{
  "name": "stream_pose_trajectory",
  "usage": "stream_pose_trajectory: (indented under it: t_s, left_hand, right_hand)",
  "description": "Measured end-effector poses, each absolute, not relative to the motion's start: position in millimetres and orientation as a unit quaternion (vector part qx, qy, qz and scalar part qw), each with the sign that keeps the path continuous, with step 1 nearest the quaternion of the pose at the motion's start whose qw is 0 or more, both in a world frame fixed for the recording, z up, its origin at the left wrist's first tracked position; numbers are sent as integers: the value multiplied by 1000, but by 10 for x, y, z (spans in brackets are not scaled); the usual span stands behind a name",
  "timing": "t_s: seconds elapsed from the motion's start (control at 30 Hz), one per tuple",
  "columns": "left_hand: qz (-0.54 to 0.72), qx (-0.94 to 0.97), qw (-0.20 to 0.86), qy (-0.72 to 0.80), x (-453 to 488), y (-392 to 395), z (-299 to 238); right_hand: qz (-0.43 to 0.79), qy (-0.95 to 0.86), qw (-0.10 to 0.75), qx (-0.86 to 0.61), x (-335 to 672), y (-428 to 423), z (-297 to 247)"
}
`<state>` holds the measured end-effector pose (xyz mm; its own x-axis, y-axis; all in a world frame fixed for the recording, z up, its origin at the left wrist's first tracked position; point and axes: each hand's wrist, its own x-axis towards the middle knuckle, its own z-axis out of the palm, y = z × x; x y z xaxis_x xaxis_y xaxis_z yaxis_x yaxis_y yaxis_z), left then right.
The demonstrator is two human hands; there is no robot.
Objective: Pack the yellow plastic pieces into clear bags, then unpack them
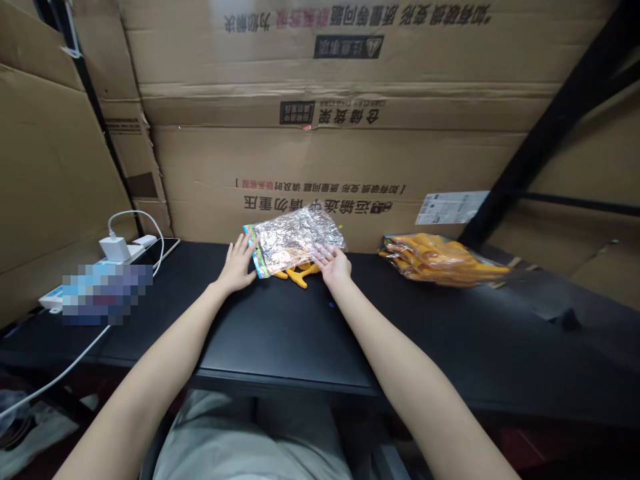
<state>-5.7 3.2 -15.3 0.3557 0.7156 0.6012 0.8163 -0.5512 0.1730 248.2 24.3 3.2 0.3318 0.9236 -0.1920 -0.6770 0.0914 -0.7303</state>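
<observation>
A clear, crinkled plastic bag (295, 237) with a colourful printed strip along its left end is in front of me on the black table. Several orange pieces (299, 277) with rounded, branching ends stick out beneath its near edge; the bag covers the rest of them. At the printed strip, my left hand (236, 268) touches the bag with its fingers stretched out. My right hand (334, 267) lies on the bag's right part, fingers extended over the plastic.
To the right lies a filled clear bag (440, 260) of similar orange pieces. A power strip (53, 297) with a white charger (115, 249) and cable sits at the left, beside a blurred-out item (106, 295). Cardboard (340, 153) walls the back; a black metal post (530, 147) slants at right.
</observation>
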Motion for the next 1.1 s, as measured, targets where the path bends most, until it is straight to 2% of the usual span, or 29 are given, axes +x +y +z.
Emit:
stream_pose_trajectory:
  t_s: [0.17, 0.3, 0.53, 0.8, 0.97, 1.1]
  left_hand:
    - [-178, -889, 162, -390, 155, -66, -68]
    - [-155, -886, 177, -399, 176, -12, -4]
    - [-221, -797, 176, -533, -204, 145, 39]
    - [-136, -703, 124, -687, -946, 324, -51]
    - [-144, -633, 120, -751, -1283, 427, -90]
    - [-126, -557, 72, -818, -1516, 513, -126]
  right_hand:
    - [555, -179, 714, -388, 2470, 233, 68]
    - [562, -214, 716, -355, 2457, 215, 98]
    - [569, -304, 670, -368, 2364, 154, 57]
    - [559, -360, 631, -400, 2243, 90, -33]
    - [560, -399, 604, -402, 2180, 39, -51]
    - [560, -420, 586, -409, 2126, 14, -74]
